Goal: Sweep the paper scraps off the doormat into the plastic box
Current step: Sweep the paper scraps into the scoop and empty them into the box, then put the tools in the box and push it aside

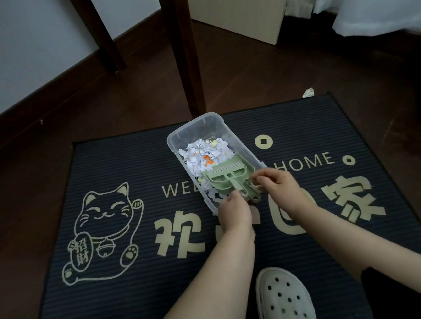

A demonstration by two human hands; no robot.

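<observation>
Two bare hands meet at the near end of a clear plastic box (178, 136), which sits at an angle on the middle of a dark ribbed doormat (130, 165) and covers part of its "WELCOME HOME" lettering. The paper scraps (204, 152), mostly white with a few orange and yellow bits, lie heaped inside the box and fill its middle and near part, while its far end shows bare plastic. A green dustpan (224, 178) with comb-like teeth, and a small brush nested in it, rests on top of the heap with its handle pointing back toward the person. The right hand (280, 187) has its fingers curled and clamped on the dustpan's side near the handle. The left hand (234, 212) reaches in from below, its back to the camera and its fingertips at the box's near rim beside the handle; I cannot tell whether its fingers grip anything. A pale perforated shoe (285, 301) stands on the mat's near edge. Beyond the mat, on the dark wooden floor (273, 80), one pale crumpled piece (308, 92) lies just off the far edge, and two dark wooden legs (184, 49) rise behind the box.
</observation>
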